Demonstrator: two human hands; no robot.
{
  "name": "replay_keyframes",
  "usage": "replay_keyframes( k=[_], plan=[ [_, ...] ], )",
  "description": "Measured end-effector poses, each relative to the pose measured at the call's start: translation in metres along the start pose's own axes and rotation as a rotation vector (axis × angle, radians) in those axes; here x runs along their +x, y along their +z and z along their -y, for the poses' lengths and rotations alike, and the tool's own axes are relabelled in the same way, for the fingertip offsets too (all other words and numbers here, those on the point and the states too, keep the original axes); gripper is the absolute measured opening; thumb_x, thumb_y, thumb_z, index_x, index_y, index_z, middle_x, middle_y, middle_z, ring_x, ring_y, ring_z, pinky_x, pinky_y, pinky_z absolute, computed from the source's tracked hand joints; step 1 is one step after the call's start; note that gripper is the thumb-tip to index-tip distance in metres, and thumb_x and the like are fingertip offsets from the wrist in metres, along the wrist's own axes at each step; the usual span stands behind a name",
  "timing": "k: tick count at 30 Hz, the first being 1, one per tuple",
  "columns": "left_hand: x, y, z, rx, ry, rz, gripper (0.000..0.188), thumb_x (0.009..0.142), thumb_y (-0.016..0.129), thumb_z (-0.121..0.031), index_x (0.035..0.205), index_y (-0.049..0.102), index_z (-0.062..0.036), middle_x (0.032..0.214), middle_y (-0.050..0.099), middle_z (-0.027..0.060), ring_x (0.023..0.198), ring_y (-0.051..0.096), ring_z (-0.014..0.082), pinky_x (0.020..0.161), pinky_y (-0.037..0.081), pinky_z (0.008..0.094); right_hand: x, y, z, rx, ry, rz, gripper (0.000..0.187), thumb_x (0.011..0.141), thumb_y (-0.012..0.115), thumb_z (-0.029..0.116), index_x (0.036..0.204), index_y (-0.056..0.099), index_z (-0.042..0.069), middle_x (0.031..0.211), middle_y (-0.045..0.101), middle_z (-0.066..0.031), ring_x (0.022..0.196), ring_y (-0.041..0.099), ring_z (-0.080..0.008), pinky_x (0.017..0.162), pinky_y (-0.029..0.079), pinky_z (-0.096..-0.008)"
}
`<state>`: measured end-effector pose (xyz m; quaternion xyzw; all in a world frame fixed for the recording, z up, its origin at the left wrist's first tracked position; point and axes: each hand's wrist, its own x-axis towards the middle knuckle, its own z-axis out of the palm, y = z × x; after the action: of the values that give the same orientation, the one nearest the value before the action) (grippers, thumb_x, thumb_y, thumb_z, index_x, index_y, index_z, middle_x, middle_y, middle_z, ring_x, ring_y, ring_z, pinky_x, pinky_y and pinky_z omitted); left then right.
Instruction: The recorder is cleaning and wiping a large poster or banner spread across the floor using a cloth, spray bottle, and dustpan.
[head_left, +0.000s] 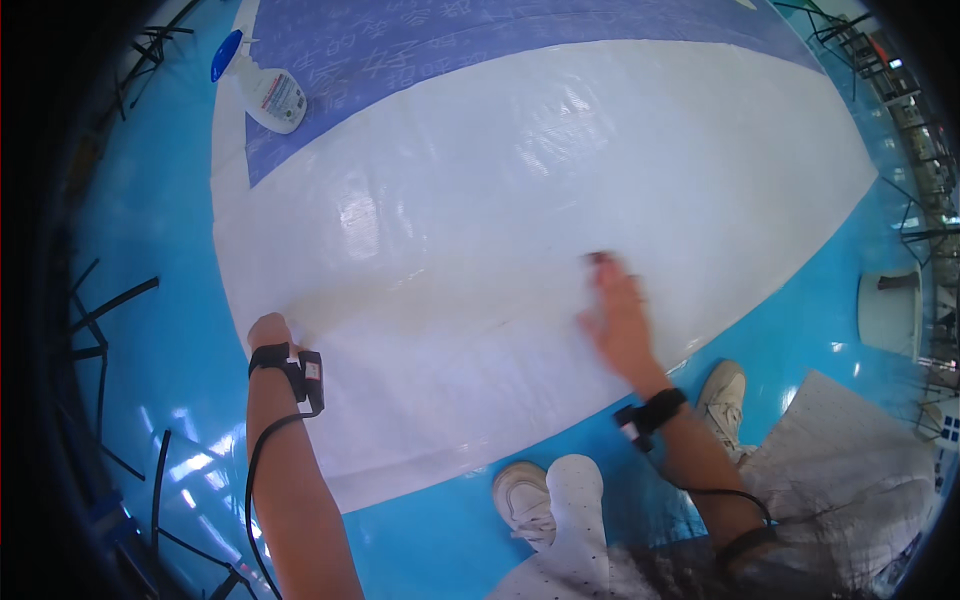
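A large white glossy sheet [480, 400] lies spread out below me. My left hand [270, 330] is at its left edge, knuckles curled in; whatever its fingers may hold is hidden. My right hand [622, 315] is over the right half of the sheet, blurred by motion, fingers stretched out and thumb apart. Dark red shows at its fingertips, too smeared to make out. Between both hands runs a faint beige band [430, 300] on the sheet. A white spray bottle with a blue head [272, 98] lies toward the far left.
Purple patterned material [400, 45] covers the far part. The floor [150, 350] is shiny blue. Black thin legs [90, 320] stand at the left. A pale bucket [890, 312] stands at the right. My shoes [525, 500] are close to the sheet's near edge.
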<state>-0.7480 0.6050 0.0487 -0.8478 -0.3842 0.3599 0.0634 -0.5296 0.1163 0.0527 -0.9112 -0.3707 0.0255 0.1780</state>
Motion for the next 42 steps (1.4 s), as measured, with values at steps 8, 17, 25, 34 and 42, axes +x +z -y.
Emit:
replay_keyframes(
  k=[8, 17, 25, 34, 42],
  plan=[
    [-0.002, -0.008, -0.014, 0.149, -0.014, 0.009, 0.023, 0.071, 0.072, -0.021, 0.092, 0.071, -0.0115, 0.098, 0.068, 0.0100, 0.093, 0.065, 0.0278, 0.077, 0.053, 0.0359, -0.019, 0.010, -0.014, -0.051, 0.097, -0.163, 0.069, 0.087, 0.056, 0.029, 0.141, 0.027, -0.002, 0.148, 0.027, -0.0197, 0.137, 0.023, -0.0364, 0.110, 0.016, -0.0536],
    [0.014, 0.006, 0.000, 0.157, 0.002, -0.029, 0.018, 0.076, 0.065, -0.020, 0.089, 0.071, -0.0106, 0.096, 0.069, 0.0114, 0.091, 0.066, 0.0280, 0.076, 0.054, 0.0371, -0.023, 0.007, 0.034, 0.039, -0.333, -0.008, 0.037, 0.080, 0.056, 0.006, 0.116, 0.059, 0.008, 0.125, 0.055, -0.0073, 0.114, 0.052, -0.0240, 0.093, 0.044, -0.0373],
    [0.026, 0.018, -0.002, 0.105, -0.025, -0.100, 0.019, 0.081, 0.058, -0.021, 0.086, 0.072, -0.0104, 0.093, 0.069, 0.0119, 0.089, 0.066, 0.0292, 0.073, 0.054, 0.0370, -0.011, -0.057, -0.077, 0.064, 0.079, -0.403, 0.024, 0.078, 0.055, -0.004, 0.096, 0.067, 0.007, 0.100, 0.068, -0.0046, 0.082, 0.059, -0.0245, 0.074, 0.051, -0.0332],
    [0.032, 0.005, -0.014, 0.125, -0.148, 0.140, 0.028, 0.067, 0.075, -0.021, 0.093, 0.070, -0.0116, 0.101, 0.067, 0.0113, 0.098, 0.063, 0.0281, 0.082, 0.053, 0.0383, -0.031, -0.015, -0.018, 0.105, 0.142, -0.332, 0.036, 0.085, 0.048, 0.000, 0.120, 0.054, 0.000, 0.117, 0.060, -0.0153, 0.106, 0.057, -0.0310, 0.094, 0.044, -0.0388],
    [0.028, 0.011, -0.011, 0.107, -0.102, 0.029, 0.041, 0.056, 0.083, -0.023, 0.092, 0.070, -0.0108, 0.100, 0.067, 0.0108, 0.097, 0.064, 0.0278, 0.081, 0.053, 0.0381, -0.042, 0.035, 0.120, 0.422, -0.288, -0.013, 0.028, 0.077, 0.057, -0.002, 0.104, 0.063, 0.003, 0.113, 0.062, -0.0134, 0.110, 0.058, -0.0268, 0.089, 0.050, -0.0342]
  ],
)
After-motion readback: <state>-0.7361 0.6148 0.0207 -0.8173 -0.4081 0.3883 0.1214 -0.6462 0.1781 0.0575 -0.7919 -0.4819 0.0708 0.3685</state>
